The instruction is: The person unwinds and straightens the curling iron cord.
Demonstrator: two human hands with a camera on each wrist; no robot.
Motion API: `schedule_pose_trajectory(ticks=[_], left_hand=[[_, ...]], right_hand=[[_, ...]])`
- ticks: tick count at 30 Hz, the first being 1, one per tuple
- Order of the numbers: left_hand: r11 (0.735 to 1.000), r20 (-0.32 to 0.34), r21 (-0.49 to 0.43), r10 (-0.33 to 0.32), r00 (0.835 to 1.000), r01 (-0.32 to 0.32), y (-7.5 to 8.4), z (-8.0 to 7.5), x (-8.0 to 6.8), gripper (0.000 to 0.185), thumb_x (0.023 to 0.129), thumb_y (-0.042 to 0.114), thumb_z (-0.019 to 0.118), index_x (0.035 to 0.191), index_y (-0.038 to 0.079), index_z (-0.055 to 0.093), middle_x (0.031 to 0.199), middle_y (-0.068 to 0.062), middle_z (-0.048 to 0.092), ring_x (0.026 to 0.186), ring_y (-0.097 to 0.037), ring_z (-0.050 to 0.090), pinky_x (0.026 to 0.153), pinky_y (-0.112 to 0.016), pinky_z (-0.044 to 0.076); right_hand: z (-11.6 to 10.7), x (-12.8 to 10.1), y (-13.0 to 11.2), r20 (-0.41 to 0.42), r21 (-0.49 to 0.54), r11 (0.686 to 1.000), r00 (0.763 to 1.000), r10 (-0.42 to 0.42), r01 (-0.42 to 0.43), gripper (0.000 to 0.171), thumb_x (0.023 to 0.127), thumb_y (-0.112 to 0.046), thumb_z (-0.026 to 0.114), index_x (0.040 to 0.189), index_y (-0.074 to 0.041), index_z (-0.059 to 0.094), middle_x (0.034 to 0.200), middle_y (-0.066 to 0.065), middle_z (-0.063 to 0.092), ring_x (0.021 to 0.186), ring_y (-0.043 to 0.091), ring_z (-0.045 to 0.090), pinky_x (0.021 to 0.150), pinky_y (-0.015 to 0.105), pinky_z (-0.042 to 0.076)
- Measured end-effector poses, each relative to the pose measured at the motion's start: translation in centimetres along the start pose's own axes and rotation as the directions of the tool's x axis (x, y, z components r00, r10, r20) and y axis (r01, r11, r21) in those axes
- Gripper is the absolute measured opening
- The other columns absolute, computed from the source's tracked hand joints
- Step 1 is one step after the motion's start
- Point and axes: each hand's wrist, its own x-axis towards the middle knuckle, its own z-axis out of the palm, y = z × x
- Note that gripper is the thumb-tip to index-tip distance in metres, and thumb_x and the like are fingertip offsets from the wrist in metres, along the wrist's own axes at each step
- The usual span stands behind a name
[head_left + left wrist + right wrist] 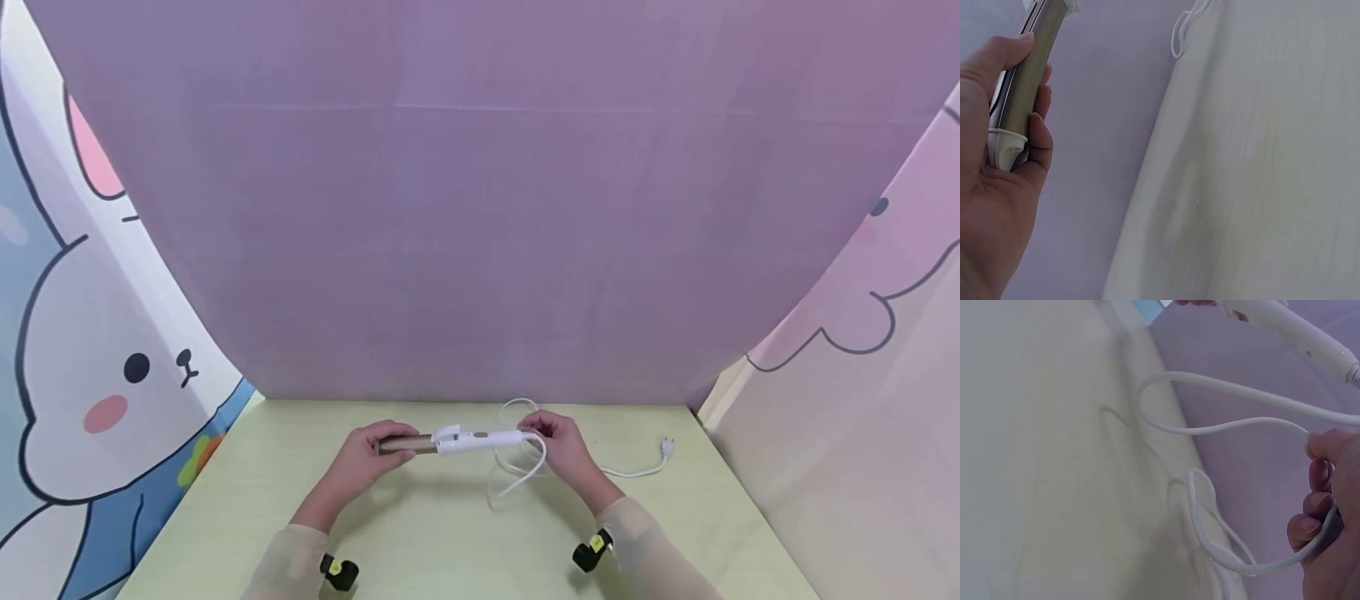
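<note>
A curling iron point(480, 441) with a white handle and gold-brown barrel is held level above the table, its barrel end to the left. My left hand point(363, 458) grips the barrel point(1036, 69), thumb on one side and fingers curled behind, with the white tip down by the palm. At the handle's right end, my right hand point(567, 452) pinches the white power cord point(1169, 377) between thumb and fingers. Loops of cord hang from that hand, and one stretch runs through its curled fingers.
The cord's plug point(667, 447) lies on the right of the pale table point(450, 542). A purple cloth point(480, 208) rises behind the table's back edge. Printed cartoon cloths flank it on the left point(67, 333) and right point(862, 417).
</note>
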Motion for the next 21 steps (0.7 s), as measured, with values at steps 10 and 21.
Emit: schedule_pose_trajectory(ticks=[10, 21], left_hand=[[1.0, -0.082, -0.012, -0.029, 0.996, 0.028, -0.1, -0.8, -0.1, 0.029, 0.098, 0.02, 0.089, 0.126, 0.019, 0.082, 0.123, -0.006, 0.077, 0.095, -0.023, 0.066, 0.076, -0.03, 0.056], [0.999, -0.146, -0.026, -0.033, 0.989, 0.029, -1.7, -2.3, -0.6, 0.033, 0.097, 0.017, 0.089, 0.129, 0.012, 0.08, 0.122, -0.012, 0.077, 0.089, -0.019, 0.063, 0.071, -0.029, 0.054]], right_hand=[[-0.6, -1.0, 1.5, 0.026, -0.036, 0.998, 0.999, 0.043, -0.042, 0.006, 0.099, -0.001, 0.08, 0.098, 0.004, 0.078, 0.081, 0.003, 0.068, 0.071, 0.007, 0.054, 0.065, 0.019, 0.043], [-1.2, -1.5, 2.5, 0.018, -0.062, 0.998, 1.0, 0.013, -0.012, 0.006, 0.1, -0.006, 0.083, 0.1, -0.001, 0.081, 0.086, 0.016, 0.073, 0.073, 0.007, 0.057, 0.069, 0.021, 0.046]])
